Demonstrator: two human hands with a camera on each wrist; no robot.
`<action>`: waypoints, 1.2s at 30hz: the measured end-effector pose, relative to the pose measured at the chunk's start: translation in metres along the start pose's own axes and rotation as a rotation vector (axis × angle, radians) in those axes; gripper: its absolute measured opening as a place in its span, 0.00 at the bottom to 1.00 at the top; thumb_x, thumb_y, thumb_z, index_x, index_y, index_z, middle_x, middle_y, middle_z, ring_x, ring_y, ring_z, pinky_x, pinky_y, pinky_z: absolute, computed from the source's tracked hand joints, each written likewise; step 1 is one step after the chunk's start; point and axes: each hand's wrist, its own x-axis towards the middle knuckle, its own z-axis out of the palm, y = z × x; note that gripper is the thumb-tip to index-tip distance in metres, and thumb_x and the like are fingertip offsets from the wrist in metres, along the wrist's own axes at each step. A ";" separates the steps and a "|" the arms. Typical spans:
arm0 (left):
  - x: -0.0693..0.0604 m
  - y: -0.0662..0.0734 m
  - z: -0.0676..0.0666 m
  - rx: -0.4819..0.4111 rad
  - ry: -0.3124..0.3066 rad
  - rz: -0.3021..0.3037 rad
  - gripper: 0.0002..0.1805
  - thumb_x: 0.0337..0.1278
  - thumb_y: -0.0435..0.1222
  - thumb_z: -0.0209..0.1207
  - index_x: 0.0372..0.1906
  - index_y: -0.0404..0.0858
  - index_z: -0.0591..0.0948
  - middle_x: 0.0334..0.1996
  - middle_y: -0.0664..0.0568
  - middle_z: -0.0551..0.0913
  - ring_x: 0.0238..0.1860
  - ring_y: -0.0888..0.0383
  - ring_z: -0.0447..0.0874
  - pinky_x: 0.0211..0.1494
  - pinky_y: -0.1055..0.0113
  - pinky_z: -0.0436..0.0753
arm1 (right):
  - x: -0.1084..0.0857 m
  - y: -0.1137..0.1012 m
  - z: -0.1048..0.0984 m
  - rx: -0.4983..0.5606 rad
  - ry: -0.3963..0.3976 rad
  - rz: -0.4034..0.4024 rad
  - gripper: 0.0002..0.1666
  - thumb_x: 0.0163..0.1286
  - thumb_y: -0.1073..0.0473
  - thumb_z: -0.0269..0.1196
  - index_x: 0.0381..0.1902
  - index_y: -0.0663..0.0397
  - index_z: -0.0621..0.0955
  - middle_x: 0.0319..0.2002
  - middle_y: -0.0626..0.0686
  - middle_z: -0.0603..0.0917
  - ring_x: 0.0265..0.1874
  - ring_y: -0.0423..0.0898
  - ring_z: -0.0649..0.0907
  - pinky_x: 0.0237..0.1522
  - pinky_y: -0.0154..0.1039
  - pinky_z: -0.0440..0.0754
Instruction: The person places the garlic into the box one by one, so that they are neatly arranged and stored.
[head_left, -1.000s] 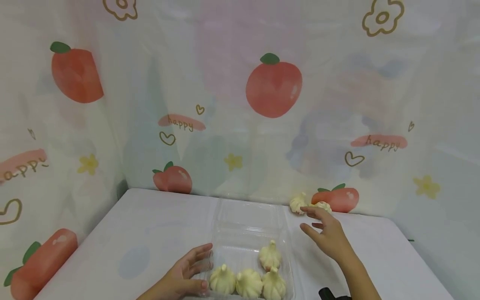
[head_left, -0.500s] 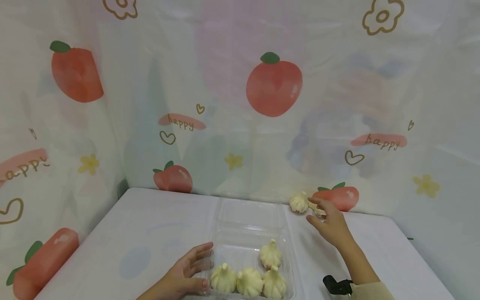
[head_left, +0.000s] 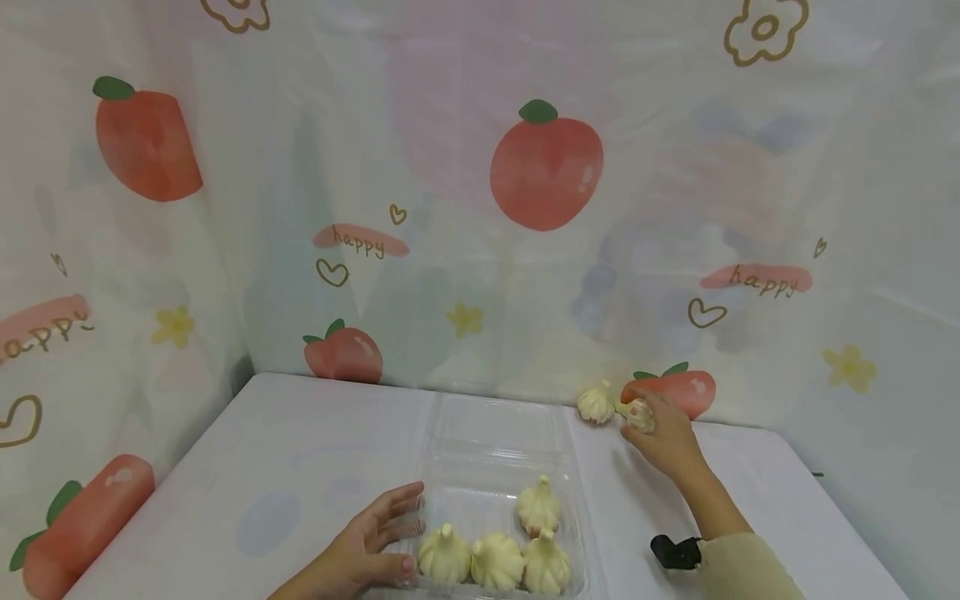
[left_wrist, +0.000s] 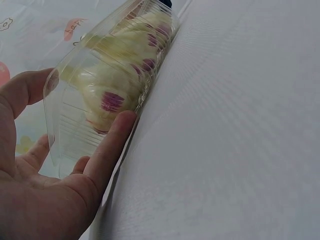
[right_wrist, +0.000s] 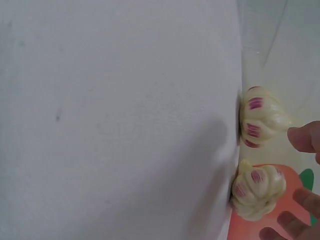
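A clear plastic clamshell box (head_left: pixel 465 500) stands on the table with its lid folded back, holding several garlic bulbs (head_left: pixel 497 562). At its left wall is my left hand (head_left: pixel 371 546), the fingers spread along the side and the thumb at the front corner. In the left wrist view, a thumb (left_wrist: pixel 112 145) touches the box's lower edge. My right hand (head_left: pixel 663 437) reaches round a loose garlic bulb (head_left: pixel 640 415) at the table's back edge. The right wrist view shows its thumb (right_wrist: pixel 305 137) and fingers around this lower bulb (right_wrist: pixel 257 192) with visible gaps.
Another loose garlic bulb (head_left: pixel 596 404) sits just left of the one by my right hand, against the patterned backdrop (head_left: pixel 465 250). A black object (head_left: pixel 675 552) shows beside my right sleeve (head_left: pixel 750 567). White tabletop (head_left: pixel 322 433) stretches left of the box.
My right hand has moved right, from near the left loose bulb to the right one, and its fingers have come round that bulb. My left hand stays at the box.
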 end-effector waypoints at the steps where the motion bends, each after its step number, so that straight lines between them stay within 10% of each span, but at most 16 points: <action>1: 0.000 0.000 0.000 0.003 -0.002 0.001 0.44 0.68 0.35 0.60 0.80 0.38 0.49 0.79 0.33 0.43 0.75 0.36 0.53 0.56 0.48 0.81 | 0.000 0.001 0.000 -0.001 -0.007 0.006 0.38 0.62 0.60 0.66 0.69 0.61 0.68 0.65 0.70 0.70 0.64 0.68 0.68 0.60 0.71 0.66; 17: -0.001 0.002 0.002 0.003 0.002 -0.001 0.44 0.67 0.35 0.61 0.80 0.39 0.49 0.79 0.34 0.43 0.75 0.36 0.53 0.57 0.50 0.80 | -0.002 0.012 0.000 -0.080 -0.041 0.146 0.34 0.62 0.52 0.68 0.62 0.64 0.74 0.58 0.74 0.66 0.50 0.71 0.75 0.43 0.64 0.74; 27: -0.001 0.003 0.001 0.017 0.001 -0.003 0.44 0.68 0.37 0.61 0.80 0.40 0.49 0.79 0.34 0.43 0.75 0.36 0.52 0.57 0.50 0.80 | -0.004 0.003 -0.008 -0.101 -0.068 0.181 0.28 0.57 0.53 0.72 0.47 0.61 0.72 0.43 0.66 0.81 0.38 0.62 0.79 0.40 0.57 0.73; 36: -0.001 0.002 0.000 0.000 0.001 -0.010 0.44 0.68 0.36 0.61 0.80 0.39 0.49 0.79 0.34 0.42 0.75 0.36 0.53 0.57 0.50 0.80 | -0.016 -0.004 -0.008 0.009 -0.117 0.211 0.36 0.58 0.54 0.71 0.62 0.63 0.76 0.58 0.75 0.75 0.57 0.70 0.73 0.54 0.66 0.72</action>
